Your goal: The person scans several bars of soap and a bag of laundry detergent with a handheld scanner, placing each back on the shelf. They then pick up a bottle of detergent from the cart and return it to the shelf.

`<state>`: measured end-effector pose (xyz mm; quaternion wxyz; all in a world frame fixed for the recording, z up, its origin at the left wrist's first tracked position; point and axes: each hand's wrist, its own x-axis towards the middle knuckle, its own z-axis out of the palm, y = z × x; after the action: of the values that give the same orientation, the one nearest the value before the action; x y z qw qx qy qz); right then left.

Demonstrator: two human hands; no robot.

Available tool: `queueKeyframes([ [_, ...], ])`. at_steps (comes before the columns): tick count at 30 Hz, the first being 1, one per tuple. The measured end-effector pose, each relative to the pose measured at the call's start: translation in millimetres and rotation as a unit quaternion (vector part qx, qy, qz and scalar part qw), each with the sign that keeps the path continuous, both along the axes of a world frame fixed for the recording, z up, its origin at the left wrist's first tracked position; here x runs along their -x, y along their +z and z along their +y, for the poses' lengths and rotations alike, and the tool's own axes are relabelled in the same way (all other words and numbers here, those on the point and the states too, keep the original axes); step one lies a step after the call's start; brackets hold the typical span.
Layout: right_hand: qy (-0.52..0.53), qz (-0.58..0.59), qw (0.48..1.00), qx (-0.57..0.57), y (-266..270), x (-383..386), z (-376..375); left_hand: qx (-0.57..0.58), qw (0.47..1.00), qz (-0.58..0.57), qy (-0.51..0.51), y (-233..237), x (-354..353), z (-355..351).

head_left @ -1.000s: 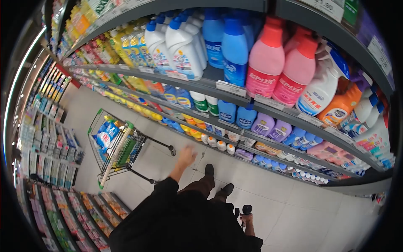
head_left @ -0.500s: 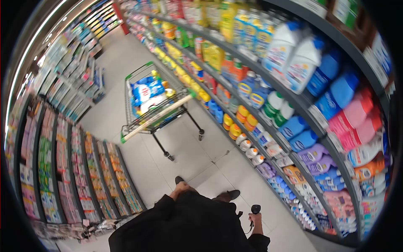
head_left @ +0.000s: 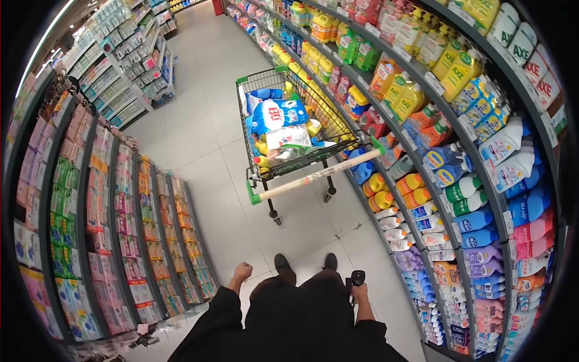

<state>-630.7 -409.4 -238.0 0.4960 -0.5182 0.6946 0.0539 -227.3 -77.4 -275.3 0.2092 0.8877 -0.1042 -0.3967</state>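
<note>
My left hand (head_left: 242, 271) hangs at my left side with its fingers curled in and nothing showing in them. At my right side, my right hand (head_left: 360, 292) is wrapped round a black handheld device (head_left: 358, 278) with a rounded head. Ahead of me stands a shopping cart (head_left: 315, 177) with green corners and a pale handle bar, apart from both hands. Inside it lie a blue and white bag (head_left: 278, 115), a white pack (head_left: 288, 137) and several yellow-capped bottles.
Curved-looking shelves (head_left: 386, 99) of detergent and cleaner bottles line my right, close to the cart. On my left runs a shelf (head_left: 114, 229) of pink, green and orange packs. Farther off stands a white display rack (head_left: 129, 57). Tiled floor (head_left: 199, 114) stretches between them.
The view has turned, so the cart appears farther right and more upright. My left hand has come out from in front of my body. My feet went from a stride to side by side.
</note>
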Motion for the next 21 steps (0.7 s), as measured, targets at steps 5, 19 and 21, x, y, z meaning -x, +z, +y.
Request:
queueKeyframes([
  [5, 0.261, 0.108, 0.957, 0.066, -40.0, -65.4, 17.8, 0.065, 0.976, 0.003, 0.209, 2.6, -39.3, 62.2],
  [19, 0.388, -0.022, 0.921, -0.018, -76.3, -322.3, -0.5, 0.033, 0.976, 0.093, 0.193, 55.0, -97.3, 102.2],
  [21, 0.309, -0.093, 0.946, -0.034, -159.8, -300.9, 2.7, 0.03, 0.966, 0.116, 0.229, 58.3, -127.3, 89.8],
])
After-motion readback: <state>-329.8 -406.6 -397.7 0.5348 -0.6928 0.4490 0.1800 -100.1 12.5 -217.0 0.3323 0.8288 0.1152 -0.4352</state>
